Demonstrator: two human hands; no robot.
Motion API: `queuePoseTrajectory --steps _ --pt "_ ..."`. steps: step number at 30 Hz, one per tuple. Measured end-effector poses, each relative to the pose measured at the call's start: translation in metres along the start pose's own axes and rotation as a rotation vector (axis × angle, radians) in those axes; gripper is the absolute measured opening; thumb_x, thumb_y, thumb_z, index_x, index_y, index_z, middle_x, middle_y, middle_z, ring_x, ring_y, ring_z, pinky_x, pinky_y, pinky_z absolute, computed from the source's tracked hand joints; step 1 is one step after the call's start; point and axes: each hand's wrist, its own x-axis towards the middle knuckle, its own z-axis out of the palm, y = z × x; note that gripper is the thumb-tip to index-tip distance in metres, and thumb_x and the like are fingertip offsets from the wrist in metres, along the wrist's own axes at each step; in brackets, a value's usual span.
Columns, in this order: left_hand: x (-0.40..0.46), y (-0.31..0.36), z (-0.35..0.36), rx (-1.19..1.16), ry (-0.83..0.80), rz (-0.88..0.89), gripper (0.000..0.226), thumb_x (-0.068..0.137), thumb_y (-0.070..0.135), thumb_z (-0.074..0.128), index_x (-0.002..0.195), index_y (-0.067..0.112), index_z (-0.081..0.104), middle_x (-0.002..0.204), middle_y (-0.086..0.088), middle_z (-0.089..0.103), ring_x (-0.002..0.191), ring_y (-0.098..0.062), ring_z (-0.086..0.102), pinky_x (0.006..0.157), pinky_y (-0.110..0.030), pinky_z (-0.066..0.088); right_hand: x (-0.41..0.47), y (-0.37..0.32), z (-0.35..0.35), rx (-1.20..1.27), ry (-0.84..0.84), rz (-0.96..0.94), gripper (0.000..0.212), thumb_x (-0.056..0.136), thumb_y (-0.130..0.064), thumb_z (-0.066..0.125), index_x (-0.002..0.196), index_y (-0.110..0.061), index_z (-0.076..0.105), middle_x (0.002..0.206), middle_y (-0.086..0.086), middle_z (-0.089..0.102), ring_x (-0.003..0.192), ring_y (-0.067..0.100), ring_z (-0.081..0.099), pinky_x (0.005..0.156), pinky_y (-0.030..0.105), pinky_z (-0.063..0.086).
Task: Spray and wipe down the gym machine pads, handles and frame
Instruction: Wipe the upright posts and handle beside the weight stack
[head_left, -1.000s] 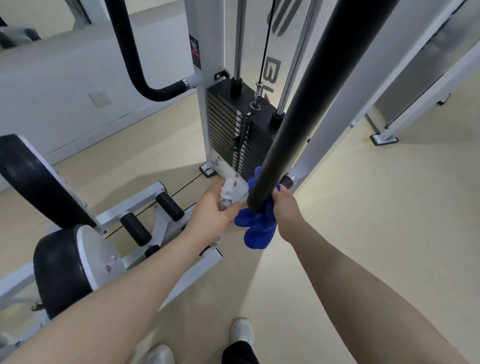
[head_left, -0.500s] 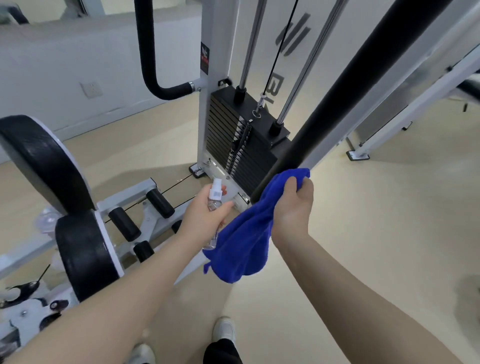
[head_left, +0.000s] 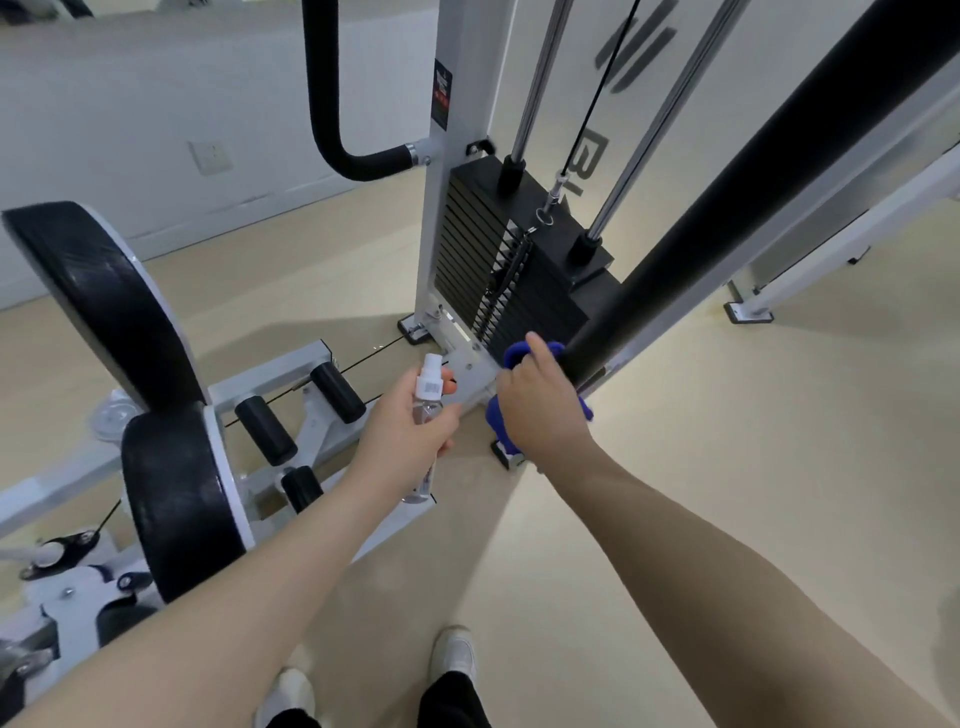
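My left hand (head_left: 410, 431) grips a small clear spray bottle (head_left: 429, 400) with a white cap, held upright in front of the weight stack (head_left: 498, 270). My right hand (head_left: 540, 410) holds a blue cloth (head_left: 519, 353) bunched against the lower end of a long black padded bar (head_left: 753, 182) that slants up to the right. Most of the cloth is hidden behind the hand. The white machine frame (head_left: 457, 156) stands upright behind both hands.
A black seat pad (head_left: 176, 499) and back pad (head_left: 109, 301) sit at the left, with black foot rollers (head_left: 337, 384) on the white base. A curved black handle (head_left: 332, 124) juts from the frame. Another white frame foot (head_left: 748, 312) stands at right. My shoes (head_left: 452, 654) are below.
My right hand has slid the cloth down to the bar's lower end, and the cloth is now bunched rather than hanging. The left hand with the bottle stays about where it was.
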Motion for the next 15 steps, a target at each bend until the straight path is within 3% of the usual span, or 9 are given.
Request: queuePoseTrajectory --steps 2,4,9,12,15 --pt "0.0 0.002 0.001 0.019 0.0 0.002 0.021 0.09 0.012 0.056 0.104 0.026 0.055 0.1 0.004 0.061 0.063 -0.012 0.053 0.061 -0.021 0.05 0.008 -0.006 0.0 0.029 -0.022 -0.15 0.024 0.077 -0.026 0.063 0.096 -0.013 0.056 0.082 0.005 0.058 0.096 0.029 0.059 0.109 0.053 0.02" --pt "0.0 0.008 0.0 0.03 -0.008 0.01 0.02 0.09 0.012 0.056 0.104 0.026 0.055 0.092 0.005 0.061 0.063 -0.012 0.052 0.06 -0.021 0.049 0.015 0.005 -0.005 0.032 0.026 -0.185 0.021 0.08 -0.026 0.06 0.098 -0.015 0.057 0.088 0.004 0.058 0.096 0.027 0.06 0.11 0.051 0.019" --pt "0.005 0.028 0.001 0.019 0.029 0.018 0.02 0.089 0.012 0.058 0.101 0.028 0.057 0.099 0.006 0.063 0.064 -0.012 0.054 0.069 -0.033 0.054 -0.011 0.059 -0.031 -0.014 0.184 -0.038 0.013 0.084 -0.019 0.055 0.094 -0.011 0.052 0.074 0.007 0.045 0.087 0.024 0.06 0.113 0.049 0.016" --pt "0.007 0.045 0.007 0.021 0.025 0.041 0.021 0.09 0.012 0.056 0.106 0.026 0.055 0.102 0.007 0.061 0.063 -0.011 0.054 0.057 -0.021 0.05 -0.024 0.072 -0.035 -0.001 0.182 -0.015 0.011 0.09 -0.02 0.051 0.097 -0.012 0.049 0.065 0.007 0.033 0.085 0.022 0.058 0.113 0.048 0.016" --pt "0.008 0.058 0.007 0.044 0.018 0.075 0.02 0.091 0.015 0.056 0.107 0.027 0.055 0.103 0.007 0.061 0.063 -0.01 0.055 0.053 -0.015 0.047 -0.02 0.054 -0.027 0.103 0.108 -0.035 0.023 0.085 -0.021 0.058 0.105 -0.011 0.05 0.082 0.005 0.051 0.091 0.026 0.061 0.106 0.044 0.03"
